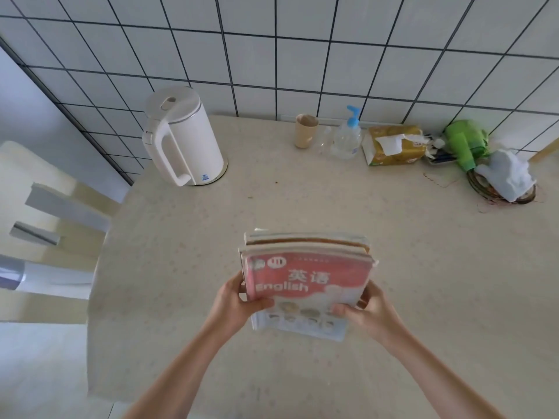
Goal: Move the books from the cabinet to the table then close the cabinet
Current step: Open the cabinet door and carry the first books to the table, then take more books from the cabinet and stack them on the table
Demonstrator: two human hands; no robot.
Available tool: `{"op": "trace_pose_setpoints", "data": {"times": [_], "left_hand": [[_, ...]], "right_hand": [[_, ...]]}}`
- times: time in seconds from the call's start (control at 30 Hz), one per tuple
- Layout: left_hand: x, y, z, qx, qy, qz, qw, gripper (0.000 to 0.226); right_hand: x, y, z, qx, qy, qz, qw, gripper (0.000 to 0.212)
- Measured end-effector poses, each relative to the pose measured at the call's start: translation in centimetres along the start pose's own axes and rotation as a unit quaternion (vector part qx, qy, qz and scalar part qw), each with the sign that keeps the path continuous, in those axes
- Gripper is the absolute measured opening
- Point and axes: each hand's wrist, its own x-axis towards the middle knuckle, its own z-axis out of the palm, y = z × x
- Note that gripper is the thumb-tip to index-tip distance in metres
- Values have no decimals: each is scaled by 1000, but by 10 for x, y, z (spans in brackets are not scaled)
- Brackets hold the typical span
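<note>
A: Grip first. Left hand (240, 300) and right hand (367, 309) both clamp the stack of books (307, 279), one per side edge, thumbs curled over the top cover, fingers wrapped under.

B: Where's the stack rel. to the bench (302, 207)?

A: Over the near-middle of it, tilted toward the camera. Can't tell if the bottom edge touches the surface or hangs just above.

B: Step?

A: Looks like the put-down phase, books brought to the bench, not let go yet. Next move prob. needs: lower flat, keep the stack squared so nothing slides, then loosen both hands. Cabinet not in view (so closing it is presumably yet to do, can't confirm).

B: Books' look?

A: Thin softcover textbooks, several. Top one red/pink w/ "English" plus Chinese characters, pale lower half w/ small pics. Edges worn, slightly uneven.

B: Surroundings?

A: White kettle (181, 137) far left, cup (306, 130), pump bottle (348, 137), tissue pack (394, 145) along the tiled wall. All well apart from the stack.
</note>
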Motion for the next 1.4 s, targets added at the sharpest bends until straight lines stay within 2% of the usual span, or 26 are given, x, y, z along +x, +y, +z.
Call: {"op": "trace_pose_setpoints", "data": {"times": [0.07,0.13,0.27,0.43,0.6,0.9,0.97,1.03,1.1,1.17,1.23,1.3,1.33,1.4], "left_hand": [[13,12,-6,9,-17,5,1000,49],[28,24,-10,-4,-25,-6,1000,55],[58,36,-11,-1,1,-78,997,64],[90,38,-9,17,20,-164,986,62],[102,36,-8,30,28,-206,978,60],[98,19,8,20,34,-243,969,56],[97,19,9,28,38,-237,970,48],[95,21,9,38,50,-226,972,38],[92,23,7,58,69,-213,973,27],[92,25,3,92,92,-193,973,14],[93,29,-4,106,81,-176,975,20],[91,37,-8,123,3,-176,977,33],[89,40,-9,131,-28,-173,976,38],[82,43,-10,144,-29,-154,977,48]], "right_hand": [[13,-10,-3,20,-7,5,1000,58],[31,-20,-2,54,-10,38,998,53],[65,-37,7,58,10,142,988,42],[93,-36,20,60,-14,245,968,35],[108,-21,30,50,-44,243,968,16],[108,-5,34,53,-60,240,968,38],[107,-4,38,28,-46,231,971,32],[106,3,41,-46,-30,208,977,29],[104,0,42,-119,-40,185,975,34],[99,-11,39,-133,-45,184,973,44],[94,-17,34,-118,-42,186,975,57],[86,-21,31,-95,-32,182,978,64],[81,-20,29,-97,-27,180,979,65],[68,-17,27,-119,-20,172,978,61]]}}
